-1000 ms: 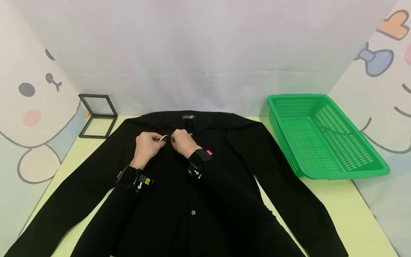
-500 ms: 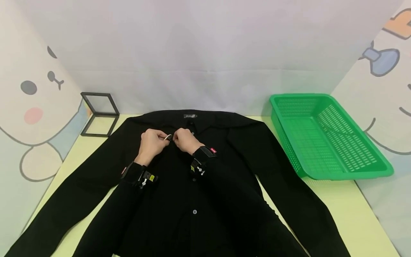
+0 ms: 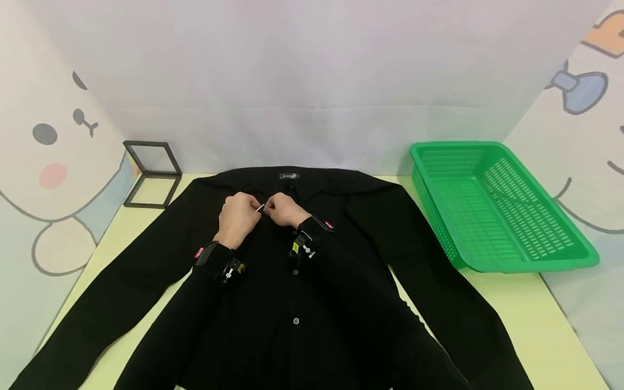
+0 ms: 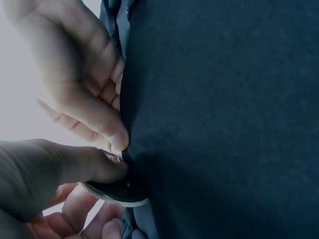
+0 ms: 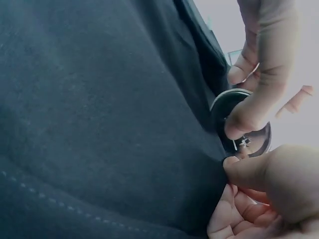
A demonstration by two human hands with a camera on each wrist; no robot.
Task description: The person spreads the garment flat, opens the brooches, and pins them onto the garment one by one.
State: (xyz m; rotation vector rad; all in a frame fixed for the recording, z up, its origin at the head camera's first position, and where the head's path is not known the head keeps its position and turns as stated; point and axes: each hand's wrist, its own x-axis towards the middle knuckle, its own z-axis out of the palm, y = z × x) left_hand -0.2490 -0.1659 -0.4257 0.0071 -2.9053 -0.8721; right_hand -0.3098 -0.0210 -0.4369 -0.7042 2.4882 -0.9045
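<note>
A black long-sleeved shirt (image 3: pixel 322 260) lies spread on the table, collar toward the back wall. At its upper chest, my left hand (image 3: pixel 238 216) holds a round black badge (image 5: pixel 256 142) with a pale rim and small shiny metal bits. The left thumb presses on the badge's dark face in the right wrist view. Close beside it, my right hand (image 3: pixel 284 209) pinches a fold of the shirt's cloth between thumb and fingers. The badge's edge is against the cloth; whether a pin goes through it I cannot tell. From the head view only the badge's pale edge shows.
On the right stands a green plastic basket (image 3: pixel 414 189) with slotted sides. A black folding frame (image 3: pixel 152 175) with clear panes stands at the back left. The pale yellow table (image 3: pixel 541 325) meets a white cloth wall (image 3: pixel 312 81) behind and printed side walls.
Both hands have drawn closer together at the shirt's chest. My left hand has moved right and turned with the badge, so less of it shows. The whole view has shifted slightly.
</note>
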